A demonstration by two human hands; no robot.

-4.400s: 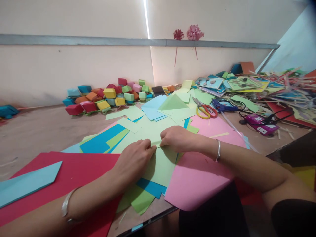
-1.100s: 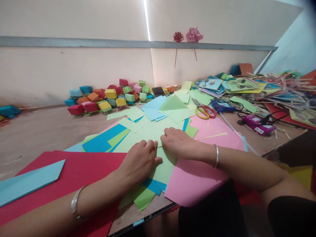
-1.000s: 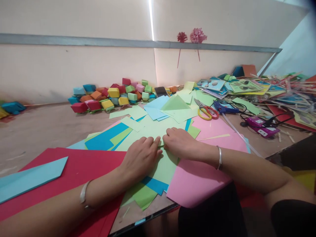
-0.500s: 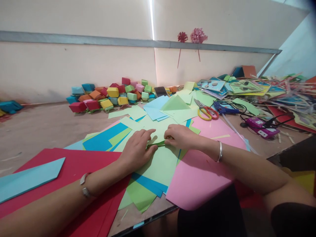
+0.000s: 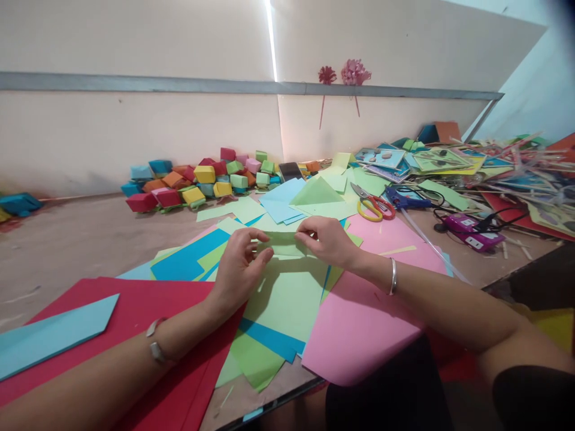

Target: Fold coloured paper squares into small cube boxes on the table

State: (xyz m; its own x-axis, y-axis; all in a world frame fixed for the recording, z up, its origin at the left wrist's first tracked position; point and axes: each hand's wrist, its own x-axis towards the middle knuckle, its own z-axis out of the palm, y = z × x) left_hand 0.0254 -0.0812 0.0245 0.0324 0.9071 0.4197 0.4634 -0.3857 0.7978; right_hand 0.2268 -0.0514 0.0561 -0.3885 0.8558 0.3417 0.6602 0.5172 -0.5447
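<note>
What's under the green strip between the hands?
A pale green sheet, with blue paper sticking out beneath its near edge. Whatever lies directly behind the strip is hidden.

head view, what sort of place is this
It looks like a craft workspace, perhaps a classroom or workshop table: coloured paper sheets overlap across it, scissors lie beside what looks like a blue glue gun, and small coloured blocks are heaped behind.
</note>
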